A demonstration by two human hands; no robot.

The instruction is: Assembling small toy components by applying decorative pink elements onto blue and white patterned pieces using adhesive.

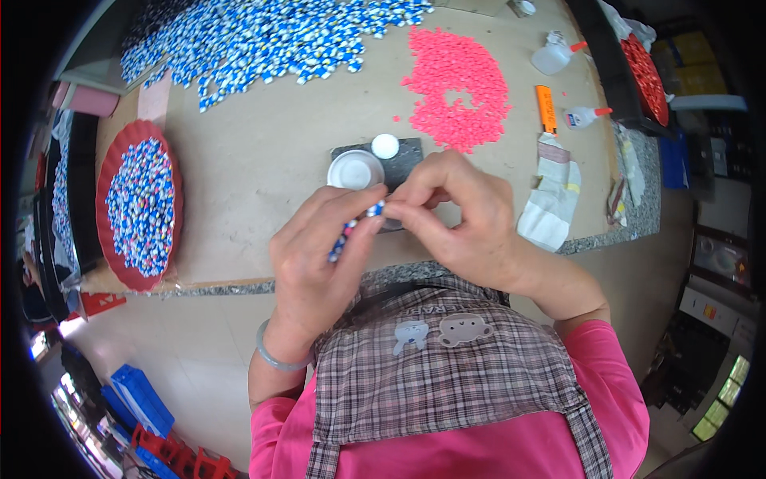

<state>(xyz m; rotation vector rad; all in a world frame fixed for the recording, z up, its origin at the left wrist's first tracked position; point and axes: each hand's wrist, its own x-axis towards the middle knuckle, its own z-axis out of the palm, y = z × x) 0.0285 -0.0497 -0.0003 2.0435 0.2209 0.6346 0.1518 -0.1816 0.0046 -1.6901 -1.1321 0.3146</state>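
Observation:
Above the near edge of the table, my two hands meet at the fingertips. Between the thumb and forefinger of my left hand [307,243] is a small blue-and-white piece [376,209]. More such pieces [338,244] show along the inside of those curled fingers. My right hand [471,219] is pinched closed against that piece; whatever lies between its fingertips is too small to make out. Just beyond the hands, a white round cup [355,169] and a white round cap or ball [385,146] rest on a dark slab [408,153], partly covered by my fingers.
A red scalloped tray [104,199] of blue-and-white pieces stands left. Similar pieces [263,44] spread across the back, with flat pink pieces [479,80] beside them. At right lie two squeeze bottles [552,59] [580,118], an orange box [546,109] and a cloth [549,199].

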